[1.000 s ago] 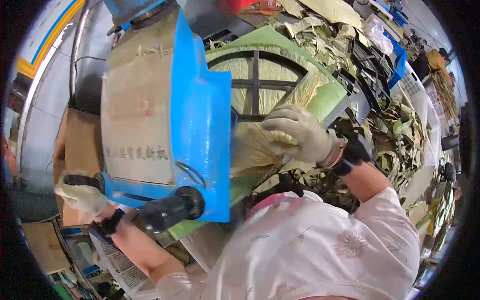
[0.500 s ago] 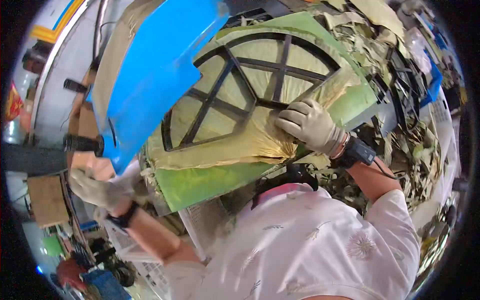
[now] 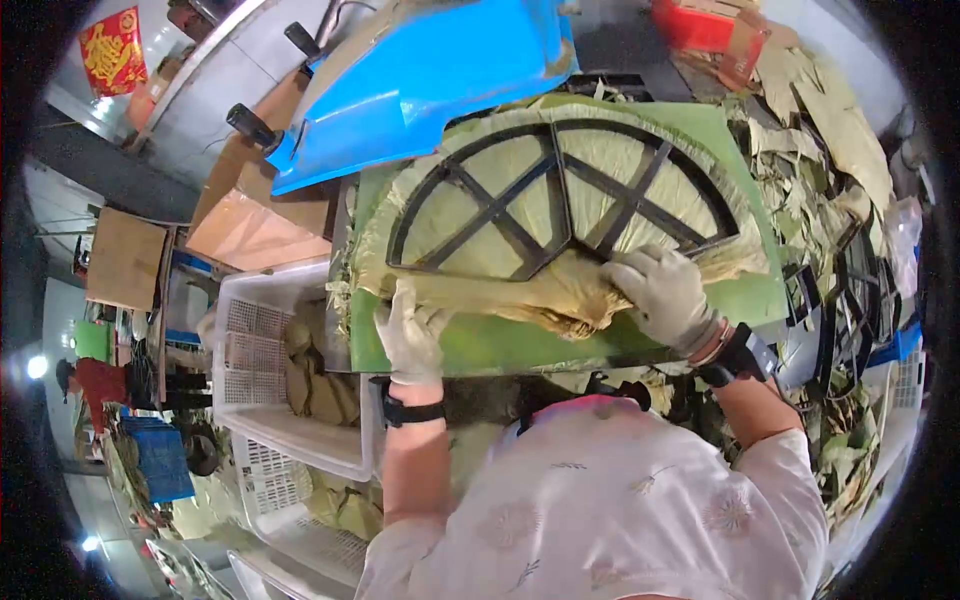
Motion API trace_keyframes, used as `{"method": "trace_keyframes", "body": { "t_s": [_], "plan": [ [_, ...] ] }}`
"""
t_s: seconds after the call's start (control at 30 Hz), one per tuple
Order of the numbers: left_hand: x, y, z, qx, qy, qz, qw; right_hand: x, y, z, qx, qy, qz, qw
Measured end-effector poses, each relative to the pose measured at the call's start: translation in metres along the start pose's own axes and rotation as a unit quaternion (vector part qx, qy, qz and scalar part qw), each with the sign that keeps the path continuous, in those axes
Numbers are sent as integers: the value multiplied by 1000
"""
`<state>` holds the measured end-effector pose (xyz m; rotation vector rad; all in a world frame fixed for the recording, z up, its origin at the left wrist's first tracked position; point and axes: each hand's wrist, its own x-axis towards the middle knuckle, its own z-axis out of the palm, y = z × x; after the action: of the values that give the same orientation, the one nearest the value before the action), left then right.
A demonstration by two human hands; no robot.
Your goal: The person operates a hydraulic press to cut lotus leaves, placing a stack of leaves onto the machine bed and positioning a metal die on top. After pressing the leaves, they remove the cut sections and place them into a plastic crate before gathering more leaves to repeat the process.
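A black half-round cutting die [image 3: 566, 200] with inner bars lies on thin, wrinkled yellow-green sheet material [image 3: 470, 292]. Under both is a green cutting board [image 3: 450, 345]. The sheet is gathered into a bunch below the die's middle. My right hand [image 3: 665, 300], gloved, has its fingers curled over the die's lower right edge, beside that bunch; the thumb is mostly hidden. At the sheet's lower left edge, my left hand [image 3: 410, 335], also gloved, has its fingers stretched up and apart, with nothing visible in it.
The blue press arm [image 3: 420, 100] with black handles hangs over the board's upper left. White plastic crates [image 3: 290, 430] stand at left, near a cardboard box [image 3: 265, 225]. Scraps [image 3: 845, 330] and more black dies [image 3: 860, 270] are piled at right.
The blue arm has swung up and left off the die. My left hand has come from near its handle to the sheet's edge. My right hand stays at the die, and the view has turned.
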<state>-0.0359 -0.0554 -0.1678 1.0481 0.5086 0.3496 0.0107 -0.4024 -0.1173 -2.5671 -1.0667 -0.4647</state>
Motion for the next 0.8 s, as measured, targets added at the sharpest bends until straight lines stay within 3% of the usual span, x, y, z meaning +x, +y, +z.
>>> {"method": "trace_keyframes", "body": {
  "t_s": [0.07,0.1,0.17,0.2,0.23,0.3,0.33,0.37,0.4,0.43,0.47,0.53,0.57,0.67,0.7,0.8],
  "plan": [
    [2,12,12,34,16,1,999,-2,1,1,-28,-8,6,1000],
    [4,10,6,119,13,91,989,-2,3,-1,-11,-22,18,1000],
    [6,19,29,113,-42,282,952,4,9,-10,29,-35,61,997],
    [10,29,37,110,-48,287,950,6,15,-13,25,-27,62,997],
    [16,42,38,339,5,509,791,9,21,-15,74,6,106,992],
    [1,48,74,318,-29,524,790,18,36,-31,229,39,203,951],
    [-6,51,92,307,-46,530,789,22,57,-26,214,100,215,948],
    [-23,54,115,263,-101,455,845,28,63,-32,439,146,276,843],
    [-36,51,133,217,-156,374,888,32,67,-38,635,182,316,681],
    [-45,36,139,349,-192,393,829,29,77,-37,665,194,338,637],
    [-54,19,141,471,-221,405,752,24,83,-32,663,198,336,639],
    [-52,-18,148,547,-274,538,580,18,91,-19,674,201,367,609],
    [-48,-27,151,543,-277,541,580,18,91,-17,688,209,383,580],
    [-47,-41,157,596,-291,511,546,14,101,-7,697,196,382,575],
    [-49,-40,158,608,-300,505,534,10,109,-1,672,191,368,613],
    [-57,-38,148,622,-309,495,522,-2,95,-35,618,210,436,620]
  ]
}}
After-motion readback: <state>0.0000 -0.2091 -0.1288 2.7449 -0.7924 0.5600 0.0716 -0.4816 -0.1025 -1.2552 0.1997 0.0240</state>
